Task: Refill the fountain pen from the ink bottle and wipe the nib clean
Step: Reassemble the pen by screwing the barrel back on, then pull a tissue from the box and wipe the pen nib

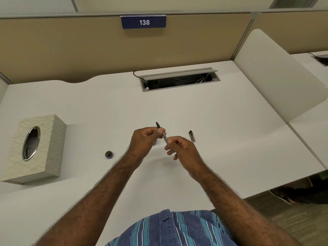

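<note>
Head view: everything below is seen from above and behind the hands, over a white desk [221,112].
Fountain pen [164,137]: held in the air between both hands above the middle of the desk, tilted, with the nib [157,123] pointing up and away from the person.
Left hand [142,144]: fingers closed on the front section of the pen just below the nib, thumb and forefinger pinching it, probably to hold that end steady.
Right hand [181,150]: thumb and fingertips pinched on the rear of the barrel; with the other hand fixing the front, this looks like a grip for twisting the barrel or working the filler, though which cannot be told.
Pen cap [192,136]: lies flat on the desk to the right of the hands, apart from them, so the nib is already bare.
Ink bottle [155,142]: only a dark sliver shows behind the left hand; whether it is open cannot be seen directly.
Bottle lid [108,155]: a small round dark cap resting on the desk left of the left forearm, which suggests the bottle is uncapped.
Tissue box [35,148]: stands at the far left, well apart from the hands, likely kept ready for wiping the nib.
Stage: nib not in the ink; wiping not yet begun.
</note>
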